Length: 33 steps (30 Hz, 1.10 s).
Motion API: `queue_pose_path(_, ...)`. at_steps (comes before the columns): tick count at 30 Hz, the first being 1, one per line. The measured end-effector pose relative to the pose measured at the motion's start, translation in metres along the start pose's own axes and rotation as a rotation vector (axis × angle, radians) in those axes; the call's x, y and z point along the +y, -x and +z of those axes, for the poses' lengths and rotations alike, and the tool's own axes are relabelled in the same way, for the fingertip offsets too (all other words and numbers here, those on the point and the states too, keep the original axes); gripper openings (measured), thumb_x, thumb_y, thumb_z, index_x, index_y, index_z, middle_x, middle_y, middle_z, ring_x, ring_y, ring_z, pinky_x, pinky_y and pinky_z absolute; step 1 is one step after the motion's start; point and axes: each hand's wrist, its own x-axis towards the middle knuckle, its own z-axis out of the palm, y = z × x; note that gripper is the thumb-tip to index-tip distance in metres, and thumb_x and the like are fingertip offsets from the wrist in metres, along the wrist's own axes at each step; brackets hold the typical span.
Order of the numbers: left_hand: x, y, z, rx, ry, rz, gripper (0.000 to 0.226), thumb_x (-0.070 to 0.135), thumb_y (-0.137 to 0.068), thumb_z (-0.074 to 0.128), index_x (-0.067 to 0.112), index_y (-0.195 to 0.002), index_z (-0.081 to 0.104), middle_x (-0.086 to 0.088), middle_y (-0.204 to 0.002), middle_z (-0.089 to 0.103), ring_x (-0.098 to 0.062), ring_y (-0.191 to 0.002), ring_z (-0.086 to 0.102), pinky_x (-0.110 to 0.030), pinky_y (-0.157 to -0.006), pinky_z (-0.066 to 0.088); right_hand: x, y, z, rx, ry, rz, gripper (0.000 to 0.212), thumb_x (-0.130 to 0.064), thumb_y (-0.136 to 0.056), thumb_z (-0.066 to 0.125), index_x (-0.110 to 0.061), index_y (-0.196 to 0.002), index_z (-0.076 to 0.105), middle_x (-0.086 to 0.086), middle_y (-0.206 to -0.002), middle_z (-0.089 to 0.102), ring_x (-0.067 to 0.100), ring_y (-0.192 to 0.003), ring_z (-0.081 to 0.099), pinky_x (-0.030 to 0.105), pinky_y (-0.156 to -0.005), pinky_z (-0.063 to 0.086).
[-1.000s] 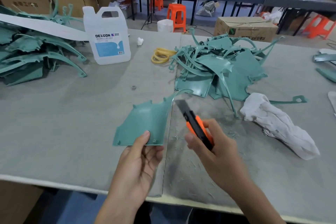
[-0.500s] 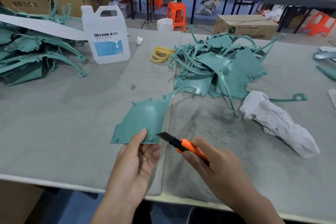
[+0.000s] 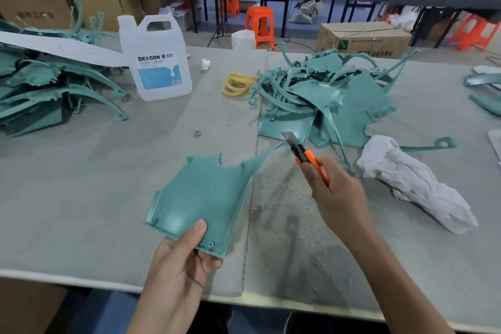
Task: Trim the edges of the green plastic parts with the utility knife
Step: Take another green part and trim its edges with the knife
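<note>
My left hand [image 3: 179, 263] pinches the near corner of a flat green plastic part [image 3: 206, 198], thumb on top, and holds it over the felt-covered table [image 3: 81, 184]. The part's thin curved arm runs up and to the right. My right hand [image 3: 339, 198] grips an orange and black utility knife [image 3: 303, 156]. Its bare blade points up and left, at the tip of that thin arm. A heap of green plastic parts [image 3: 325, 100] lies behind the knife, and a second heap of green parts [image 3: 46, 84] lies at the far left.
A white DEXCON jug [image 3: 156, 62] stands at the back left, next to yellow rubber bands [image 3: 237, 85]. A crumpled white cloth [image 3: 414, 184] lies to the right. Fine green shavings [image 3: 287, 203] litter the felt under my right hand. Cardboard boxes and orange stools stand beyond the table.
My right hand moved the knife up from the part's near corner, along its right edge, to the tip of the thin arm. My left hand tilted the part slightly.
</note>
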Motion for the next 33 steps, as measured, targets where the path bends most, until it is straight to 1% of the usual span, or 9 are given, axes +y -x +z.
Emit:
queue_pose_path(7,-0.004,-0.006,0.004,0.064,0.085,-0.049,0.019,0.019,-0.083,0.064,0.024,-0.089,0.082,-0.004,-0.086,0.075,-0.009,-0.062,0.068,-0.02,-0.049,0.054,-0.029,0.057,0.013,-0.175,-0.183,-0.209,0.04,-0.08,-0.091,0.034,-0.046,-0.101,0.053,-0.011,-0.077,0.064,0.006,-0.047,0.051,0.018,-0.042,0.035)
queue_pose_path(10,-0.004,-0.009,0.008,0.104,0.182,-0.115,0.018,0.02,-0.082,0.065,0.019,-0.081,0.082,-0.005,-0.076,0.071,-0.01,-0.054,0.064,-0.018,-0.047,0.052,-0.032,0.074,0.015,-0.228,-0.106,-0.27,0.052,-0.081,-0.092,0.03,-0.037,-0.11,0.052,-0.015,-0.075,0.058,0.008,-0.056,0.053,0.021,-0.05,0.038)
queue_pose_path(15,-0.002,-0.009,0.014,0.128,0.415,-0.25,0.011,0.015,-0.075,0.071,0.007,-0.082,0.066,-0.008,-0.066,0.064,-0.012,-0.047,0.061,-0.019,-0.041,0.05,-0.038,0.079,0.014,-0.295,-0.037,-0.384,0.045,-0.073,-0.097,0.034,-0.035,-0.112,0.054,-0.021,-0.067,0.049,0.002,-0.058,0.047,0.018,-0.053,0.033)
queue_pose_path(18,0.004,-0.005,0.016,0.042,0.531,-0.375,0.049,-0.003,-0.039,0.097,0.003,-0.078,0.067,-0.008,-0.066,0.063,-0.012,-0.045,0.06,-0.02,-0.036,0.047,-0.042,0.075,0.015,-0.245,0.015,-0.435,0.042,-0.07,-0.1,0.033,-0.036,-0.111,0.054,-0.016,-0.07,0.052,0.008,-0.059,0.049,0.027,-0.052,0.042)
queue_pose_path(20,0.007,-0.001,0.014,-0.009,0.604,-0.469,0.061,-0.01,-0.02,0.097,0.001,-0.073,0.07,-0.007,-0.066,0.064,-0.012,-0.043,0.06,-0.02,-0.032,0.044,-0.043,0.065,0.017,-0.154,0.016,-0.421,0.039,-0.068,-0.1,0.036,-0.034,-0.109,0.055,-0.015,-0.066,0.054,0.008,-0.054,0.052,0.02,-0.048,0.043)
queue_pose_path(22,0.008,0.003,0.013,-0.037,0.65,-0.535,0.058,-0.014,-0.021,0.095,-0.001,-0.073,0.072,-0.006,-0.065,0.065,-0.012,-0.042,0.06,-0.02,-0.032,0.044,-0.039,0.047,0.02,-0.035,0.009,-0.39,0.031,-0.057,-0.101,0.042,-0.03,-0.102,0.058,-0.021,-0.06,0.046,0.003,-0.046,0.048,0.01,-0.044,0.039)
queue_pose_path(27,0.005,0.008,0.009,0.001,0.643,-0.537,0.06,-0.014,-0.018,0.096,-0.002,-0.071,0.071,-0.007,-0.065,0.065,-0.013,-0.042,0.061,-0.021,-0.032,0.045,-0.024,0.003,0.014,0.135,0.007,-0.182,0.027,-0.059,-0.102,0.039,-0.035,-0.097,0.049,-0.007,-0.056,0.052,0.012,-0.051,0.054,0.024,-0.044,0.034)
queue_pose_path(30,0.004,0.006,0.013,0.124,0.46,-0.375,0.046,0.0,-0.039,0.098,0.001,-0.077,0.072,-0.009,-0.063,0.065,-0.013,-0.04,0.058,-0.02,-0.033,0.045,-0.023,0.004,0.013,0.119,-0.051,-0.129,0.029,-0.063,-0.101,0.038,-0.037,-0.094,0.048,-0.003,-0.059,0.057,0.012,-0.054,0.056,0.033,-0.043,0.037)
queue_pose_path(33,0.002,0.001,0.01,0.246,0.202,-0.093,0.017,0.016,-0.075,0.071,0.012,-0.092,0.073,-0.006,-0.068,0.067,-0.009,-0.044,0.058,-0.018,-0.04,0.048,-0.027,0.025,0.014,-0.047,-0.11,-0.24,0.026,-0.065,-0.098,0.038,-0.043,-0.101,0.051,-0.005,-0.072,0.063,0.012,-0.048,0.054,0.031,-0.04,0.043)
